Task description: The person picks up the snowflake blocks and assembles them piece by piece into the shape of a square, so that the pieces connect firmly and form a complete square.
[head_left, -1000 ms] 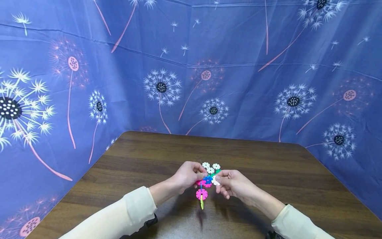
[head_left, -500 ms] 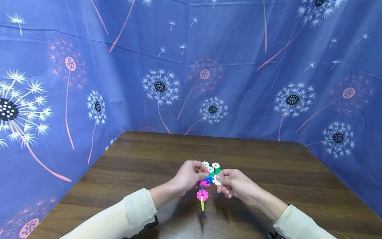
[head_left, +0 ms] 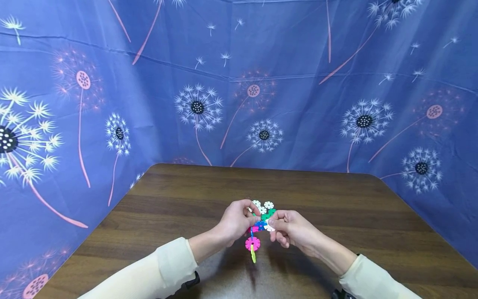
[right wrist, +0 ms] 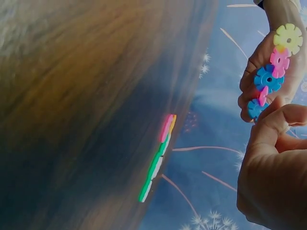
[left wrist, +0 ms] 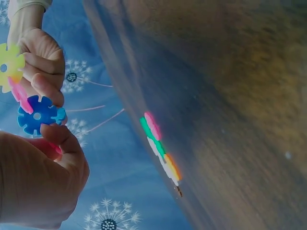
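Observation:
In the head view my left hand (head_left: 236,221) grips a chain of slotted, flower-shaped plastic discs between thumb and fingers. Hanging at its near end are a yellow disc (head_left: 253,253) and a pink disc (head_left: 252,243). A blue disc (left wrist: 38,115) shows above the left thumb in the left wrist view. My right hand (head_left: 293,228) pinches a white disc (head_left: 269,226), close beside another blue disc (head_left: 260,225) at the chain's other end. From the right wrist, yellow, pink and blue discs alternate along the chain; the right fingers hide the white one.
Behind the hands, white discs (head_left: 268,205) and green discs (head_left: 266,216) lie flat on the brown wooden table (head_left: 179,199). The wrist views also show a pink disc (left wrist: 152,125) and an orange disc (left wrist: 172,166) there. A blue dandelion-print cloth (head_left: 306,104) hangs beyond the table.
Both hands keep their grip and stay nearly in place. The blue disc has tilted slightly between them. The head view has shifted a little.

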Demonstrator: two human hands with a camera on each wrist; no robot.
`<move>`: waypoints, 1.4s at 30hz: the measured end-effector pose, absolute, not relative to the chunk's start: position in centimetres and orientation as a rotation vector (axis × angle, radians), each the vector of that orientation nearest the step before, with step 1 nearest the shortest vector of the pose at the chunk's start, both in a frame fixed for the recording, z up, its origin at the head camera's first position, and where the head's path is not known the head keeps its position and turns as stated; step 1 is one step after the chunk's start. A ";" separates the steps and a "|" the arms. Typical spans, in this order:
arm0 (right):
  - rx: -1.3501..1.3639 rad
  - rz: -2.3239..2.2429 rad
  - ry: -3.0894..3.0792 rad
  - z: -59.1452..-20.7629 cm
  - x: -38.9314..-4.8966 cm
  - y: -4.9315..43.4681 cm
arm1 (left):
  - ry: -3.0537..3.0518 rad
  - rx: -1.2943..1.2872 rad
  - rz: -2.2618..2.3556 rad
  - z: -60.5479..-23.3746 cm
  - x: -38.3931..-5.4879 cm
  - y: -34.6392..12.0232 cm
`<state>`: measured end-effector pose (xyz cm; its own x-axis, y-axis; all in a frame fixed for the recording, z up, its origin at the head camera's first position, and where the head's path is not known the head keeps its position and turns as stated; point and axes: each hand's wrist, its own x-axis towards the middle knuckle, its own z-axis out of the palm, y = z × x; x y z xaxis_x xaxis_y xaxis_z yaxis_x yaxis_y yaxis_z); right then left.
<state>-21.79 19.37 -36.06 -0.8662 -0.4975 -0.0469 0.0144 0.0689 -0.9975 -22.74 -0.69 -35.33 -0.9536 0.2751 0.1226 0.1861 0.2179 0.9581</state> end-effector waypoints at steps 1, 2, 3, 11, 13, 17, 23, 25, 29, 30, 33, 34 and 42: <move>-0.479 -1.852 1.979 -36.0 -21.8 19.3 | 2.392 0.451 1.867 -35.4 -22.8 -0.7; -0.476 -1.850 1.979 -36.0 -21.8 19.3 | 2.389 0.453 1.868 -35.4 -22.8 -0.7; -0.463 -1.850 1.980 -36.0 -21.8 19.2 | 2.385 0.459 1.868 -35.5 -22.8 -0.8; -0.409 -1.859 1.993 -36.0 -22.2 18.9 | 2.397 0.533 1.813 -35.5 -23.3 -1.2; -0.406 -1.864 1.989 -36.1 -22.2 18.8 | 2.380 0.554 1.803 -35.4 -23.4 -1.5; -0.385 -1.902 1.971 -36.1 -22.3 19.0 | 2.369 0.611 1.762 -35.1 -23.5 -1.8; -0.379 -1.926 1.915 -36.2 -22.5 18.9 | 2.439 0.618 1.704 -35.2 -23.5 -2.0; -0.368 -1.906 1.939 -36.2 -22.6 18.8 | 2.461 0.600 1.706 -35.2 -23.6 -2.0; -0.398 -1.779 2.195 -36.1 -23.2 18.8 | 2.469 0.561 1.722 -35.2 -23.8 -2.5; -0.442 -1.685 2.323 -36.2 -23.4 18.9 | 2.466 0.555 1.728 -35.2 -23.9 -2.6; -0.630 -1.261 2.699 -36.4 -24.1 19.0 | 2.447 0.540 1.744 -35.1 -24.0 -2.9; -0.709 -1.087 2.805 -36.6 -24.2 19.1 | 2.448 0.539 1.747 -35.1 -24.0 -3.0; -0.854 -0.313 2.928 -37.4 -23.3 18.6 | 2.458 0.541 1.736 -34.8 -23.9 -3.0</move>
